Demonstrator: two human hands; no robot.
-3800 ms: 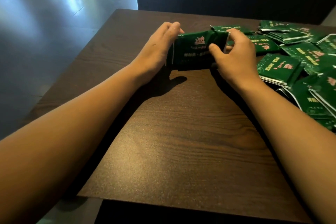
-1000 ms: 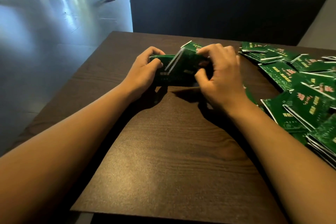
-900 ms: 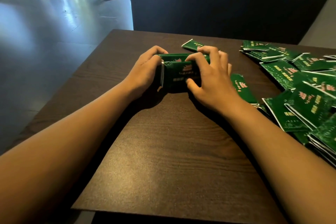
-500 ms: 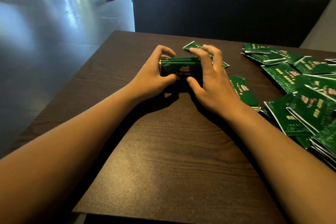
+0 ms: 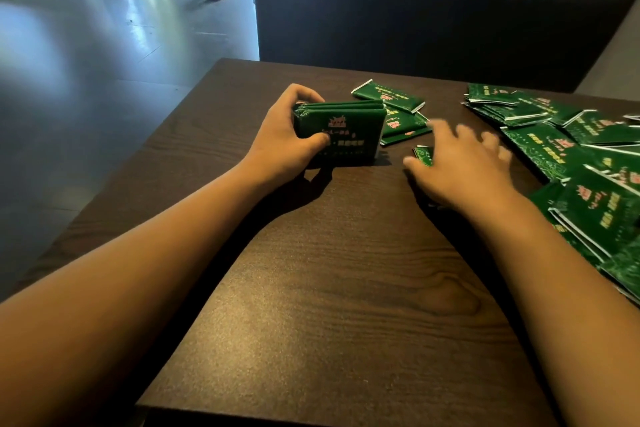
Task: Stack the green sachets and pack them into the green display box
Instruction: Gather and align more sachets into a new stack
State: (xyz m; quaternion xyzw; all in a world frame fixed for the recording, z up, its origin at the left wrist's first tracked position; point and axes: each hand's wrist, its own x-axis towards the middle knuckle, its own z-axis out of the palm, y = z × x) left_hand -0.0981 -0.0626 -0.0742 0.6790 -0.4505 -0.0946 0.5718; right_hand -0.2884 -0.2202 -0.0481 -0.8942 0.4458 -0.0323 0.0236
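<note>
Now only the left hand grips the stack of green sachets, stood on edge on the table; half a second ago both hands squared it. The right hand has let go and moved right of the stack, blurred, fingers spread over a loose sachet lying flat there; whether it touches is unclear. More loose sachets lie just behind the stack, and a large pile further right. Likely fetching the next sachet. No display box in view, so packing not yet begun.
</note>
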